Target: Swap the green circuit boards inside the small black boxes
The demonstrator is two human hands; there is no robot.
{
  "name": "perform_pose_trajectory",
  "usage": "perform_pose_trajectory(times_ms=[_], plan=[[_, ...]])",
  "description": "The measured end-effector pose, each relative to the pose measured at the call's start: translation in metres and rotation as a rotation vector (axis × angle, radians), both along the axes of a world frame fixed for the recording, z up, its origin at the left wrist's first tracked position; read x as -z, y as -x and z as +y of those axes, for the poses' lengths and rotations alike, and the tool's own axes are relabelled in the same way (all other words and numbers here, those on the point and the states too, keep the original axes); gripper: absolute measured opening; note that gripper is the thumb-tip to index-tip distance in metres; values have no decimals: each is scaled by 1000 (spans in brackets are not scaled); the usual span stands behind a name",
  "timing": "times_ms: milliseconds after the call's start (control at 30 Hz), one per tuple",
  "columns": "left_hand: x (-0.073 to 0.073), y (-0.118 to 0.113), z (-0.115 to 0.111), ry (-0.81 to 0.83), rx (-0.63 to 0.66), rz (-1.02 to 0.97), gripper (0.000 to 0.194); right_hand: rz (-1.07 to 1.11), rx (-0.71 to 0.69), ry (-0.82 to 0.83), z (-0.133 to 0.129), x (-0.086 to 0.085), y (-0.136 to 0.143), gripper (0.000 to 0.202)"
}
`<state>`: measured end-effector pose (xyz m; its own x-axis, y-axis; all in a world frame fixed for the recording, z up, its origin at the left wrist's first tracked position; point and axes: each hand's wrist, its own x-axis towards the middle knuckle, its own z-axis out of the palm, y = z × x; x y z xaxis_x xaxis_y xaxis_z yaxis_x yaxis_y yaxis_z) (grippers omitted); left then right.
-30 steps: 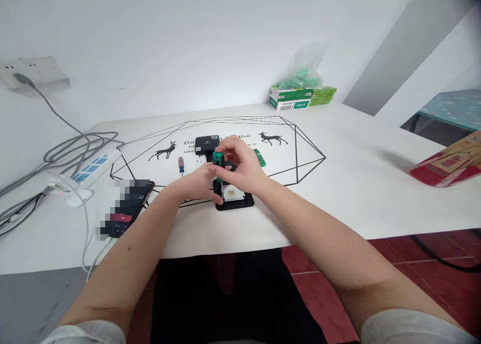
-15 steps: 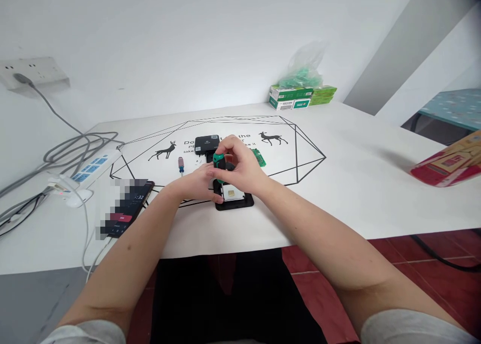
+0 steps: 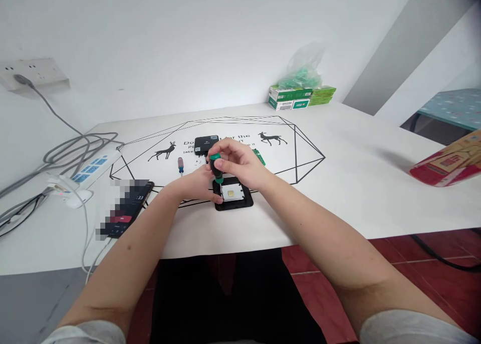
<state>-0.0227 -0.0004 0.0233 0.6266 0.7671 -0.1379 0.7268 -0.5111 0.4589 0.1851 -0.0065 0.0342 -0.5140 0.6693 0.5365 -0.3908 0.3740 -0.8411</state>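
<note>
In the head view my right hand is closed around the handle of a green and black screwdriver. Its shaft points down at the upper left of an open black casing lying on the table. A white and silver plate with a small gold square sits inside this casing. My left hand grips the casing's left side, its thumb at the lower left corner of the plate; its other fingers are partly hidden. Behind my hands are a black square cover and a green circuit board, partly covered by my right hand.
A second screwdriver with a reddish clear handle lies left of my hands. Further left are a phone, a power strip and looped grey cables. Green boxes stand by the wall; a red and tan package is at the right.
My right hand has shifted slightly left and its grip on the screwdriver has turned; the handle now leans more. More of the plate shows. My left hand stays in place.
</note>
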Motion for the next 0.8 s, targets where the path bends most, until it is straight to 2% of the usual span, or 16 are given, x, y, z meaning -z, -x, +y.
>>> perform_pose_trajectory(times_ms=[167,400,533,600,733,800], plan=[[1,2,0,18,25,-38,88,-57,-107,149,1,-1,-5,33],[4,3,2,55,29,-89,95,-65,88,-70,8,-4,-9,23],[3,3,2,62,12,-82,99,-67,116,-22,6,-5,-8,18],[1,3,1,56,-3,-48,99,-62,101,25,4,-6,-5,24],[-1,2,0,25,22,5,96,-1,94,54,2,-4,-1,53],[-1,1,1,20,25,6,97,-2,90,88,0,-4,0,52]])
